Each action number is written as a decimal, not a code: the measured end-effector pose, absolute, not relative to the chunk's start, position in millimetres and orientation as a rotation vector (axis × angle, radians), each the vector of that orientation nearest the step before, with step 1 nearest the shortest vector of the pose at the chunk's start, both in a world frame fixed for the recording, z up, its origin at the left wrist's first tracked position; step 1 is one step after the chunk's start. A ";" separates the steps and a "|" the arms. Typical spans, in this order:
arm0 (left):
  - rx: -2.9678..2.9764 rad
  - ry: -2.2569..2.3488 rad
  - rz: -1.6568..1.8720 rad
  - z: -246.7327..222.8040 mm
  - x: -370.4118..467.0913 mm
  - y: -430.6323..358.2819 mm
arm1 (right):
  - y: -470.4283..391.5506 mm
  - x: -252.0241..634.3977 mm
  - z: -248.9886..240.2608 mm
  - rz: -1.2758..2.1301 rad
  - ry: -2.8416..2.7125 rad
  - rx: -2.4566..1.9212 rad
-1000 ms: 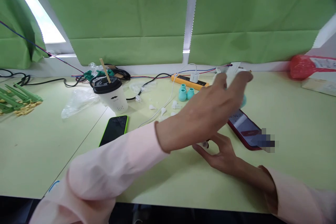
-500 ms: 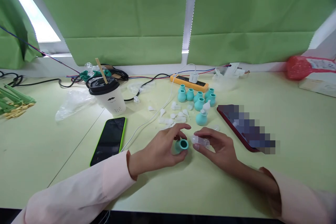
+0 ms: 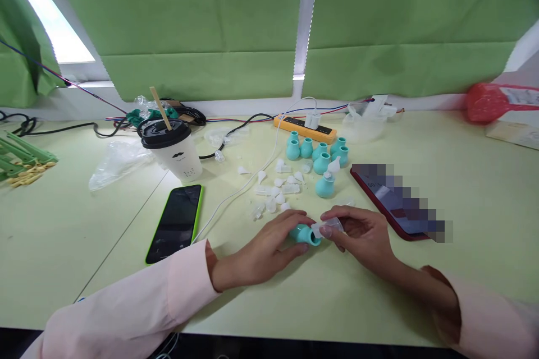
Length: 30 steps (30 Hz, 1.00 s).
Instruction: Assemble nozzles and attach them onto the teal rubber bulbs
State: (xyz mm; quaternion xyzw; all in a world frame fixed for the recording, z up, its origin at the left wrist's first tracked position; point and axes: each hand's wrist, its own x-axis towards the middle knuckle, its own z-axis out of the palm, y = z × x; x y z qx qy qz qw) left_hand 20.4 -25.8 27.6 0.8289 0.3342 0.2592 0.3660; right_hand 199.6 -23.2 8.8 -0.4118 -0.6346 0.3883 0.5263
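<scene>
Both hands work close together over the pale table (image 3: pixel 357 308), near its front edge. Left hand (image 3: pixel 267 247) has its thumb and fingers curved around a teal bulb (image 3: pixel 300 232), gripping it on its side with the open mouth turned toward the right hand (image 3: pixel 368 238). That hand pinches a translucent tube (image 3: pixel 330 226) between thumb and fingers, its near end right at the bulb's mouth; whether it sits inside the opening or only touches the rim, I cannot tell. Just beyond the hands lies a loose scatter of small white plastic pieces (image 3: pixel 290 188), some pointed, some tubular. Right of these stands another teal bulb (image 3: pixel 324 187) with a white piece at its neck, and a cluster of upright teal bulbs (image 3: pixel 322 164) is gathered behind it. To the right rests a phone in a dark red case (image 3: pixel 381 202), partly pixelated; to the left lies a phone with a bright green edge (image 3: pixel 175 225). Behind that one stands a white paper cup (image 3: pixel 180 161) with a black lid and a straw. Farther back, a yellow power strip (image 3: pixel 288 124) holds a white plug (image 3: pixel 312 120), below green blinds (image 3: pixel 202 22).
</scene>
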 end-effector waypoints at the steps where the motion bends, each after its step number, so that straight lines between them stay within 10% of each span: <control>1: 2.134 0.851 0.657 28.4 20.4 -26.7 | -23.4 199.8 9.4 0.899 -1.528 -0.993; 12: 2.199 0.978 0.632 30.5 13.7 -32.7 | -25.1 209.6 14.6 0.914 -1.779 -0.861; 24: 2.180 0.962 0.581 29.4 14.4 -32.8 | -31.0 211.3 16.9 0.199 -2.102 -0.659; 30: 2.138 0.954 0.580 31.7 15.3 -34.0 | -30.4 205.3 11.3 0.503 -1.953 -0.663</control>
